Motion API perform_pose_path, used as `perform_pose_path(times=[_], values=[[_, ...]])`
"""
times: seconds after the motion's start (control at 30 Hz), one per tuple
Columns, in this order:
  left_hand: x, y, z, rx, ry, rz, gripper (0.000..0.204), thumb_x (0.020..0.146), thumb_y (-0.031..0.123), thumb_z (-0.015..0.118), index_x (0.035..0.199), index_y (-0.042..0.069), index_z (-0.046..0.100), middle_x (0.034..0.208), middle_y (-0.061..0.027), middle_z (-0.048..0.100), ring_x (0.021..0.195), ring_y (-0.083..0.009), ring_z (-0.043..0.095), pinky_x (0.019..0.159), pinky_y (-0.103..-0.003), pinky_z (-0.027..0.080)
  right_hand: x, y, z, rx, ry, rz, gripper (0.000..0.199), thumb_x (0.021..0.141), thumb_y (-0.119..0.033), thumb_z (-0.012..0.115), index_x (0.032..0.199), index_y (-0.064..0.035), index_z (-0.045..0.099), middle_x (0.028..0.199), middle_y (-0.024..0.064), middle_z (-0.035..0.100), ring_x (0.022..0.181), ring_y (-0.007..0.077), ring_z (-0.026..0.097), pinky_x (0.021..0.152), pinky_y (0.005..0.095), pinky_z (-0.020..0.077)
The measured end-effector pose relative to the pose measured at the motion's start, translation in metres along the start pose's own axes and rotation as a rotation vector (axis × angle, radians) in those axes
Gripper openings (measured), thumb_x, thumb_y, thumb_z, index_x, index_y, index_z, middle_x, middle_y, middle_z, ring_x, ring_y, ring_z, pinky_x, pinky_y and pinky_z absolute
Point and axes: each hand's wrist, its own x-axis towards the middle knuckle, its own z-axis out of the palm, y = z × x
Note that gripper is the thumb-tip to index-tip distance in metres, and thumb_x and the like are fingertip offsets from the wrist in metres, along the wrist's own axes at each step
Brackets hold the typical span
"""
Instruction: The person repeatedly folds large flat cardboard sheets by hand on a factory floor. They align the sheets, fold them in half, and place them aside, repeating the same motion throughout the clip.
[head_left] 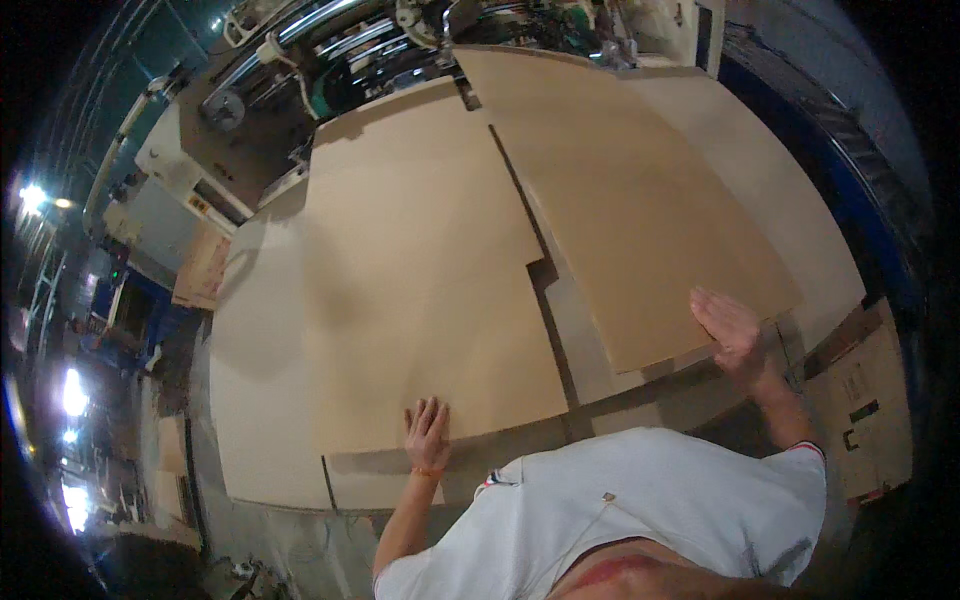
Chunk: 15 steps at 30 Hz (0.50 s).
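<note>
One long tan cardboard sheet (pixel 420 260) under the left hand (pixel 428 440), another long tan cardboard sheet (pixel 650 190) under the right hand (pixel 733 330).
Ahead of both hands, a metal machine with rollers (pixel 350 50) stands at the sheets' far ends; a brown cardboard box (pixel 870 410) sits beyond the right hand. Both long axes run away from the hands, the right sheet's leaning left. Each hand lies flat at a near edge; whether thumbs grip underneath, I cannot tell. Paler cardboard (pixel 260 350) lies beneath; bright lights (pixel 75 395) glow far left of the left hand.
</note>
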Motion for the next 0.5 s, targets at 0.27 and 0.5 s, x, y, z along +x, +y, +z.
perform_pose_path(times=[0.27, 0.5], values=[[-0.003, 0.010, -0.010, 0.055, 0.031, -0.018, 0.030, 0.082, 0.013, 0.069, 0.111, 0.016, 0.069, 0.122, -0.0085, 0.063, 0.118, -0.0310, 0.057, 0.104, -0.054, 0.037, 0.009, -0.020, 0.008, -0.033, -0.020, -0.154, 0.025, 0.077, -0.001, 0.061, 0.101, 0.0020, 0.066, 0.106, 0.0165, 0.068, 0.102, 0.0334, 0.065, 0.087, 0.0437, 0.0541], [0.018, -0.016, 0.034, 0.090, 0.031, 0.028, 0.038, 0.082, 0.013, 0.070, 0.118, 0.021, 0.064, 0.121, -0.0058, 0.063, 0.114, -0.0285, 0.059, 0.103, -0.053, 0.039, -0.057, 0.036, 0.098, 0.032, 0.007, -0.147, 0.026, 0.075, -0.002, 0.063, 0.100, -0.0020, 0.067, 0.107, 0.0153, 0.068, 0.102, 0.0309, 0.065, 0.086, 0.0415, 0.0544]])
